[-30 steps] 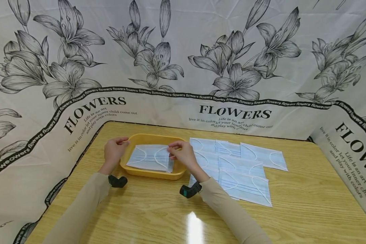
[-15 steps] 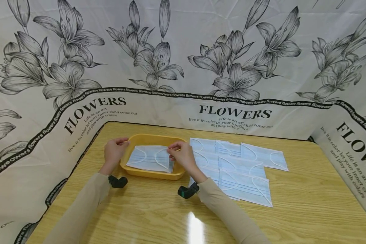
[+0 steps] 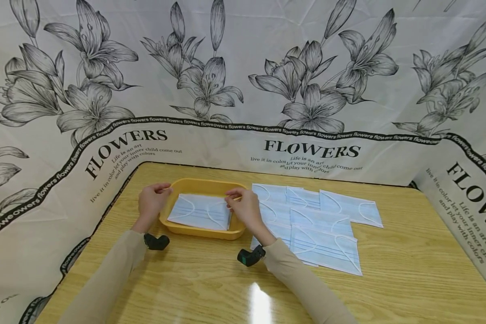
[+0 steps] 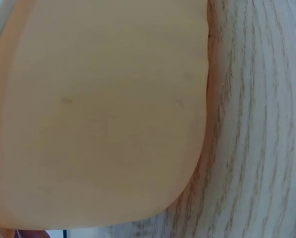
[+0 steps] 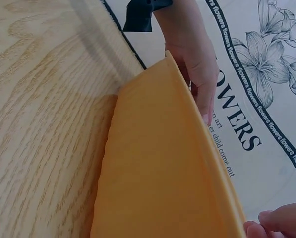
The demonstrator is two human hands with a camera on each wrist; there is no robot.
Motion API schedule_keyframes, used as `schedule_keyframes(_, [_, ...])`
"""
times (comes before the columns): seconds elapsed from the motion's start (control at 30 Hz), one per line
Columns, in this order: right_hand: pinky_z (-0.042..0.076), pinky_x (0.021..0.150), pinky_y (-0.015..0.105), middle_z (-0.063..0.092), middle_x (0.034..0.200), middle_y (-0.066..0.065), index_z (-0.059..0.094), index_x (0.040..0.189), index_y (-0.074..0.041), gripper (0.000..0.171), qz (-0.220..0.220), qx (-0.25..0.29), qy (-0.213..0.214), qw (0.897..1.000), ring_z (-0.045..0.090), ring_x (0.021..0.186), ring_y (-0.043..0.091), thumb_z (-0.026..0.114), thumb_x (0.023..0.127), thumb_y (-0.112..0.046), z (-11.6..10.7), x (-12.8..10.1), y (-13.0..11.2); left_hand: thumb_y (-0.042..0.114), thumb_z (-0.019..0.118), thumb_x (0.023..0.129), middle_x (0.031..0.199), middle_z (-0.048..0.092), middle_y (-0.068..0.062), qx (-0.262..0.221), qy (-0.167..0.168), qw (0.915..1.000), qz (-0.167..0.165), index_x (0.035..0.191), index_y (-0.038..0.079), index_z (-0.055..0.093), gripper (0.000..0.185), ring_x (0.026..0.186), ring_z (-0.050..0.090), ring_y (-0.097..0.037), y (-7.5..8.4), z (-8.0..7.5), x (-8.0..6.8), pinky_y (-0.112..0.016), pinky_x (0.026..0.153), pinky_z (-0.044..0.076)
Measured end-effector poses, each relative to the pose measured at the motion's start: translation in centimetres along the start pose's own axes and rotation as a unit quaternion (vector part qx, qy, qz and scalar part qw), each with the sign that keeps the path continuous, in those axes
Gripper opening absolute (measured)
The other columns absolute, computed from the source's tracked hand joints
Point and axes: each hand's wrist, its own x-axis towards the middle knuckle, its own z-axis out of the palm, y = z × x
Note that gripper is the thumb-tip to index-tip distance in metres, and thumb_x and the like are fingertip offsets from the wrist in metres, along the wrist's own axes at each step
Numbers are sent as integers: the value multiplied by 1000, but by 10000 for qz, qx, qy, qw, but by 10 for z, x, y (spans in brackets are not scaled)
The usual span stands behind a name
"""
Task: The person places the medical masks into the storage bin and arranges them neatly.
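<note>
A yellow tray (image 3: 198, 183) stands on the wooden table, with a light blue face mask (image 3: 200, 211) lying in it. My left hand (image 3: 153, 201) grips the tray's left rim with curled fingers. The right wrist view shows that left hand (image 5: 197, 69) lying along the rim of the tray (image 5: 162, 173). My right hand (image 3: 245, 208) is at the tray's right rim and pinches the mask's right edge. The tray's outer wall (image 4: 98, 114) fills the left wrist view.
Several more blue masks (image 3: 320, 225) lie overlapping on the table (image 3: 389, 279) right of the tray. A flower-printed cloth (image 3: 243, 90) walls in the table at the back and both sides. Bare wood lies in front of the tray.
My right hand has shifted slightly toward the tray's far right corner, and the mask has settled flatter in the tray. The left hand has stayed on the rim.
</note>
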Motion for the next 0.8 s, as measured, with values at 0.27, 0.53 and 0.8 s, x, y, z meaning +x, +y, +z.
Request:
schedule_keyframes(0.27, [57,67,47,70,87,18,70,103,5,17,-197,60,-121,9997,69,76,38,65,89,-5,-7,-2,-2,27,65,92,98,68,-14,11,-29,10000,43,113,8,72,29,74,59,-18,-1,0,-1,-23,56,42])
schedule_keyframes(0.53, [57,66,43,70,88,14,70,103,2,17,-333,-131,-525,9980,68,76,38,68,88,-8,-19,-10,-10,27,65,92,101,69,-16,30,-26,10000,59,113,7,71,30,80,60,-20,2,-2,-3,-21,57,41])
schedule_keyframes(0.8, [54,69,25,72,98,8,72,101,-10,13,-852,-782,-835,9898,67,85,20,69,89,-14,-32,-21,-13,27,65,92,100,69,-15,56,-13,10000,3,113,7,72,29,79,61,-20,5,-2,-4,-21,57,41])
